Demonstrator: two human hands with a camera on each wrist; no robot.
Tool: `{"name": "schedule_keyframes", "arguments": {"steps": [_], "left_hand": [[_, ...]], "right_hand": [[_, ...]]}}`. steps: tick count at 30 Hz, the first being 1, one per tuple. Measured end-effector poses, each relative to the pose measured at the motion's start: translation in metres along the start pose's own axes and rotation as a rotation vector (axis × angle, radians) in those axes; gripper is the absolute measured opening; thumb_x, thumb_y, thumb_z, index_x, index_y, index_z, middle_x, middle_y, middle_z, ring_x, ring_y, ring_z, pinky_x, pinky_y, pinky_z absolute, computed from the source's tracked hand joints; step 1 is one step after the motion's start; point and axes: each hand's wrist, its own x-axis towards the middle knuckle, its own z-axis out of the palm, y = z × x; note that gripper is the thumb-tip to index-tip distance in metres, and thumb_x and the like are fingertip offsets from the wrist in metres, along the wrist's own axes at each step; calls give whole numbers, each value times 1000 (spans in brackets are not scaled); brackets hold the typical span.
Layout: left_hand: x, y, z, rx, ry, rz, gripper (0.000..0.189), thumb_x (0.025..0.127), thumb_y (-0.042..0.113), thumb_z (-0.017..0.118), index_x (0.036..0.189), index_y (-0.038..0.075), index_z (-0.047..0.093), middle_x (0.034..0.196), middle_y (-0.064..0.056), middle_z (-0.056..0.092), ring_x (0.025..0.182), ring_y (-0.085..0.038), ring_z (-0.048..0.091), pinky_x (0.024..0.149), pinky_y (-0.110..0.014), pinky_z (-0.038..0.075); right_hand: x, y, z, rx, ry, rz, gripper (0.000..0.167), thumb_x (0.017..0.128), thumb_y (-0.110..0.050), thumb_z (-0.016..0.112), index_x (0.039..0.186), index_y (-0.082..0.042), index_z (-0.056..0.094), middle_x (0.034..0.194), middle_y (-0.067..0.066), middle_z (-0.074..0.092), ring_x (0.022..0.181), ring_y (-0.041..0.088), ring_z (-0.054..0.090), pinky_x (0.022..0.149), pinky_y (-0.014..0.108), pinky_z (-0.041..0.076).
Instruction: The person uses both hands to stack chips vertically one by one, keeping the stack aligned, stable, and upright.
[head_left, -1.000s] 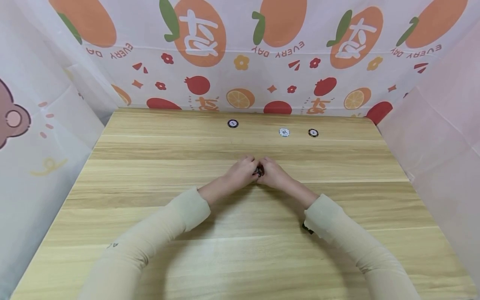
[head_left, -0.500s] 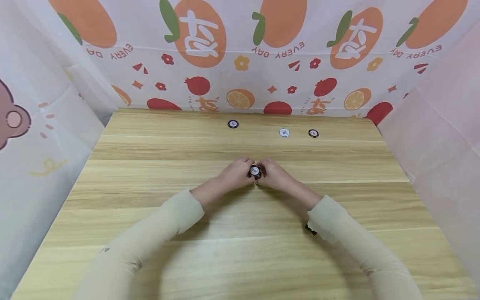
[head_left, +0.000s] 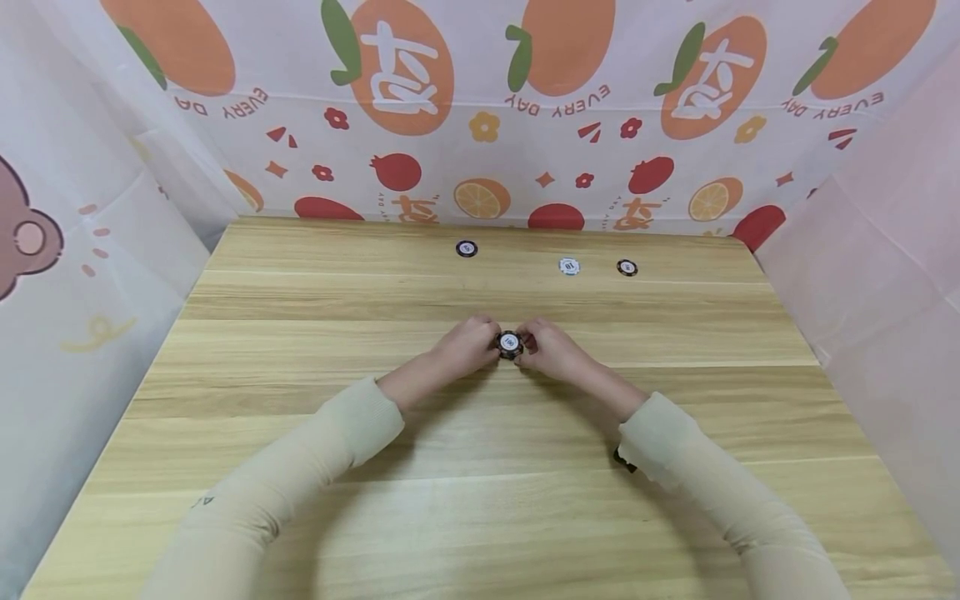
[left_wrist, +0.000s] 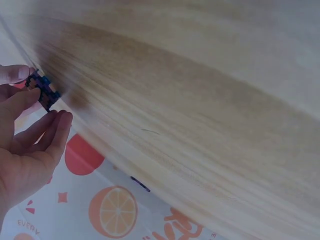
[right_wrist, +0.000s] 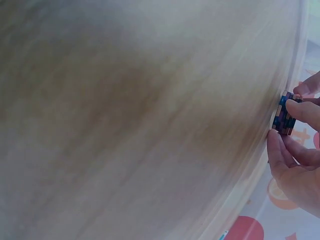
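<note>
Between my two hands stands a short stack of poker chips (head_left: pixel 509 343), dark-edged, its top chip with a white centre marked 100. My left hand (head_left: pixel 474 343) holds the stack's left side with thumb and fingers. On the right side my right hand (head_left: pixel 551 346) has its thumb and curled fingertips at the edge. In the left wrist view the stack (left_wrist: pixel 44 91) shows its patterned rim, with the thumb (left_wrist: pixel 24 102) over it. The right wrist view shows a thumb (right_wrist: pixel 295 107) against the stack (right_wrist: pixel 285 117), other fingertips close to its lower end.
Farther back on the wooden table (head_left: pixel 360 292) lie three single chips: a dark one (head_left: pixel 467 248), a white one marked 10 (head_left: pixel 569 266) and a black one (head_left: pixel 627 267). A fruit-print curtain (head_left: pixel 450 150) hangs behind. A small black piece (head_left: pixel 626 461) shows under the right cuff.
A second ago the hands covered most of the stack. They have since drawn slightly apart, the left hand moving left, and the whole top chip now shows. The back chips have not moved.
</note>
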Motion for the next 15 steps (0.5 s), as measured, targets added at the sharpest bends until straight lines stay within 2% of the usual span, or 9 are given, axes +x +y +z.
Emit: {"name": "schedule_keyframes", "arguments": {"steps": [10,15], "left_hand": [[1,1,1,-17,-9,-10,14,77,3,68,87,-6,63,83,-14,59,76,-24,57,68,-32,49],[1,1,1,-30,-17,-26,17,77,5,69,88,-6,63,84,-14,59,77,-25,58,69,-32,48]], "right_hand": [[0,0,1,2,6,-11,35,77,-6,72,107,6,58,93,9,53,83,19,53,72,27,46],[0,0,1,9,3,11,38,77,-9,73,108,4,57,94,8,53,83,18,52,73,27,46]]}}
